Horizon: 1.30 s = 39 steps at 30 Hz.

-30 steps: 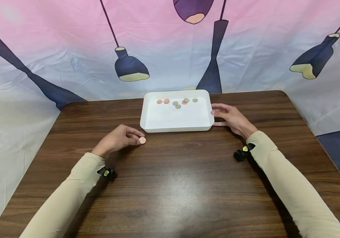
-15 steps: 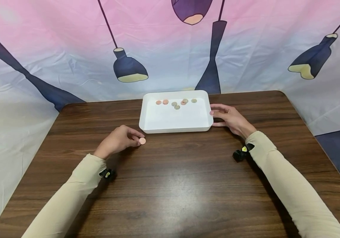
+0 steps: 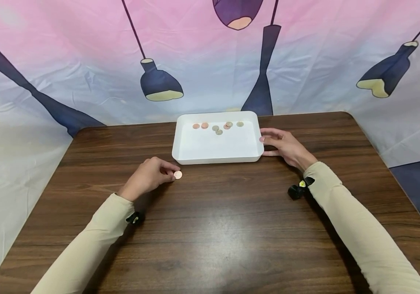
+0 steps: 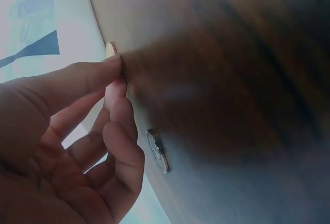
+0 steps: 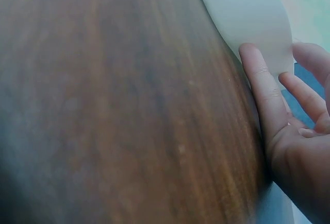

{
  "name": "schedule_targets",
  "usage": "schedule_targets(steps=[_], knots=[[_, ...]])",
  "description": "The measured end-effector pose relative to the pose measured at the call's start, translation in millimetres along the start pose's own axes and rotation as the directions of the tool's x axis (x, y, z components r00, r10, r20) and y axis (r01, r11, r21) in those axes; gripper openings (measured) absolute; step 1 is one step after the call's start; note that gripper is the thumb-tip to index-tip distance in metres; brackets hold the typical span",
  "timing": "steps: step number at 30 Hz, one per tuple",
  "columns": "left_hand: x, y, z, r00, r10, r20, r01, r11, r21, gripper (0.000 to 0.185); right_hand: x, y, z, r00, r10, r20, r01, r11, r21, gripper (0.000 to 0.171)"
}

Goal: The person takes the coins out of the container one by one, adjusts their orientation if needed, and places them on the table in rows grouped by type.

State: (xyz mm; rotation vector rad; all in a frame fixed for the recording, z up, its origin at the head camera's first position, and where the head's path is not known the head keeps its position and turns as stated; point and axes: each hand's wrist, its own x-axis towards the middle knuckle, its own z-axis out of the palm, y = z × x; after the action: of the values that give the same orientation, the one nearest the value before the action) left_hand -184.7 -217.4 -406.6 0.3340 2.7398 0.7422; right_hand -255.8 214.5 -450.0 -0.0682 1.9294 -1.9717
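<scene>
Head view, left hand (image 3: 147, 176) pinching coin (image 3: 178, 174) near tray (image 3: 217, 157) front edge

A staged recording corner, not a lived-in room.
A printed lamp-pattern backdrop cloth (image 3: 85, 61) hangs around a dark wooden desk (image 3: 213, 228), closing off the surroundings.

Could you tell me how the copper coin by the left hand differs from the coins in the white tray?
The copper coin lies alone on the wooden table, at the left hand fingers; the tray coins sit clustered at the white tray far end, untouched. Some tray coins look silver-grey. All are small and round.
</scene>
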Motion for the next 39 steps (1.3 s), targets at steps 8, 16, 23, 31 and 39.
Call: schedule_targets(steps=[8, 16, 23, 31, 39], knots=[[-3.9, 7.1, -1.0, 0.999, 0.018, -0.039, -0.017, 0.999, 0.038, 0.021, -1, 0, 0, 1.000, -0.003, 0.001, 0.003, 1.000, -0.005, 0.057], [-5.8, 31.1, -22.9, 0.993, 0.094, -0.073, -0.099, 0.992, -0.073, 0.021, -2, -2, 1, 1.000, -0.004, 0.000, 0.004, 1.000, -0.014, 0.057], [15.1, 44.4, -33.2, 0.989, 0.121, -0.089, -0.138, 0.966, -0.218, 0.025, -3, -1, 1, 1.000, 0.000, 0.001, 0.001, 1.000, -0.013, 0.058], [48.2, 58.2, -28.6, 0.986, 0.142, -0.083, -0.163, 0.918, -0.362, 0.027, -2, 3, 0, 1.000, -0.002, -0.001, 0.002, 1.000, -0.002, 0.057], [80.9, 67.9, -14.1, 0.994, 0.089, -0.069, -0.111, 0.888, -0.447, 0.034, -3, 1, 0, 1.000, -0.002, -0.005, 0.002, 1.000, -0.012, 0.057]])
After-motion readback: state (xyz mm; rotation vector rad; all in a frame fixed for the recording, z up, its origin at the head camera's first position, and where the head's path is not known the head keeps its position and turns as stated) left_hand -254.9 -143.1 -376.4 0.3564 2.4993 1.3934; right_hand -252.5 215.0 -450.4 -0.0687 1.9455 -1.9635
